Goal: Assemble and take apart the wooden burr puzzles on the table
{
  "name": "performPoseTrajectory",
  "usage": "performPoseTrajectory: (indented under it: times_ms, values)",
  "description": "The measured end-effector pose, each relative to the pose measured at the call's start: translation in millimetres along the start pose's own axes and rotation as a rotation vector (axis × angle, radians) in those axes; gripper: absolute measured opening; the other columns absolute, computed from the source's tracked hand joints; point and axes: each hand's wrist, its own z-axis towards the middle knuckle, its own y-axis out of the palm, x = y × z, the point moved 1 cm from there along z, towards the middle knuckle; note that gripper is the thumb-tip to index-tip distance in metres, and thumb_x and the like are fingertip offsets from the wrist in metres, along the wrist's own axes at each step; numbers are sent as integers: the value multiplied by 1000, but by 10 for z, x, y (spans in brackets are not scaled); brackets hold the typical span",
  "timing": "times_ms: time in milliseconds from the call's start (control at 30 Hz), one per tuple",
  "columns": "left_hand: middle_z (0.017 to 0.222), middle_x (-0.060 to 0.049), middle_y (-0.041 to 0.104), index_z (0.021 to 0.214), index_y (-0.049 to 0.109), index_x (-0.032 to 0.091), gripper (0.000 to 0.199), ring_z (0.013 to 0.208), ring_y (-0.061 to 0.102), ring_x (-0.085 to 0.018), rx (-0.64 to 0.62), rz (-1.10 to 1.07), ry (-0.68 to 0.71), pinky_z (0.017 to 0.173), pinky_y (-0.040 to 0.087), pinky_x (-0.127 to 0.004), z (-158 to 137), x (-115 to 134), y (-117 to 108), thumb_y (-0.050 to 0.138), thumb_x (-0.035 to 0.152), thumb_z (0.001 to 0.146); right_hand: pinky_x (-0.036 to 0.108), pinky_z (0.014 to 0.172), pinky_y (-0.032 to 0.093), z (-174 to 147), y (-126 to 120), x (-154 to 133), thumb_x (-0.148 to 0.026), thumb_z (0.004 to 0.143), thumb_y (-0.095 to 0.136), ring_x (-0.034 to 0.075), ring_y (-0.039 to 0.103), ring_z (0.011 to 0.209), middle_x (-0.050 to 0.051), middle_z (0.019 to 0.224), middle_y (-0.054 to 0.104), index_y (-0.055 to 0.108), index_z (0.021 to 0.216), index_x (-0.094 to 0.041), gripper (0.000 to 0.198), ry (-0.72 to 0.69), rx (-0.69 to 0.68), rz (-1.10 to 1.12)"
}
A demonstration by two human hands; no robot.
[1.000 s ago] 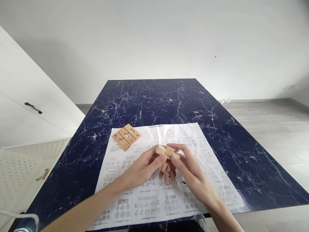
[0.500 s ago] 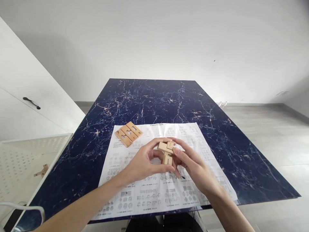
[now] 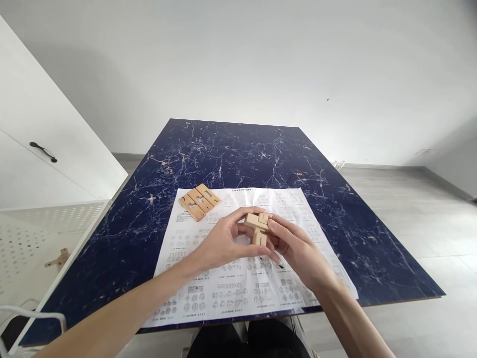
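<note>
- A pale wall (image 3: pixel 238 64) fills the whole far side of the room, with grey floor (image 3: pixel 398 219) showing to the right.
- The table (image 3: pixel 231 154) in front of it has a dark blue top, veined like marble in white and tan.
- Off to the left stands a white cabinet (image 3: pixel 48 119) with a black handle, and nearer the person is a white surface dotted with holes (image 3: pixel 18 238).
- A creased paper sheet (image 3: pixel 231 279) covers the near part of the table, printed with rows of small grey drawings too fine for me to read.
- The left hand (image 3: pixel 223 243) grasps the wooden blocks from the left: its thumb runs along the near end of the lower one, and its fingers curl behind, partly hidden.
- The right hand (image 3: pixel 298 248) grips the same blocks from the right, thumb against the upper part; I can't tell how its hidden fingertips sit.
- Three flat wooden tiles (image 3: pixel 200 202) with cut-outs and dark markings lie side by side at the sheet's far left corner.
- The wooden blocks (image 3: pixel 257 228) sit crosswise between the two hands, over the sheet.
- A small wooden piece (image 3: pixel 58 259) lies on the dotted surface.
</note>
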Motion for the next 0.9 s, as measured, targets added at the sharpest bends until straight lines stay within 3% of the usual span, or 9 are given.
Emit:
performPoseTrajectory:
  times_ms: [133,267,333,500,700,800,900]
  values:
    - [125,-10,76,139,63,24,64,105,76,-26,135,-43,19,93,61,-41,38,-11,-72,93,33,82,34,66,51,43,-25,-54,-58,110,48,16,53,63,-1,74,59,64,134,-21,47,-88,14,-110]
    - [138,-10,72,143,61,24,65,117,72,-26,409,-68,-16,105,56,-44,83,-55,-187,89,36,86,37,69,55,33,-137,-70,-59,107,53,21,65,75,4,86,68,61,135,-22,47,-151,158,-517]
    - [140,-11,71,146,59,23,68,120,70,-28,460,-78,-52,109,54,-47,100,-71,-207,88,36,86,37,69,55,3,-190,-30,-56,106,58,23,68,84,8,101,71,66,129,-24,41,-167,179,-728]
    - [144,-11,70,144,59,23,66,128,68,-30,378,-85,-83,113,52,-48,107,-62,-158,89,33,86,42,76,59,-67,-252,108,-48,102,67,24,69,89,9,118,66,62,138,-30,41,-223,122,-995]
    - [145,-11,68,143,58,24,66,125,69,-29,340,-101,-57,112,51,-50,96,-66,-156,89,31,86,46,80,61,-56,-261,153,-39,105,64,27,73,96,9,131,62,60,137,-35,32,-234,-27,-1083]
    - [144,-11,68,143,57,25,67,124,69,-29,330,-83,-54,111,52,-49,94,-54,-155,90,31,85,47,80,61,-48,-277,163,-36,107,61,26,73,93,8,132,62,62,131,-33,24,-250,-27,-1097]
    - [142,-11,68,143,57,24,67,123,70,-28,323,-62,-65,109,54,-47,93,-33,-137,90,30,84,46,80,62,-45,-302,165,-38,104,66,26,73,96,9,139,59,61,133,-33,30,-258,10,-1061]
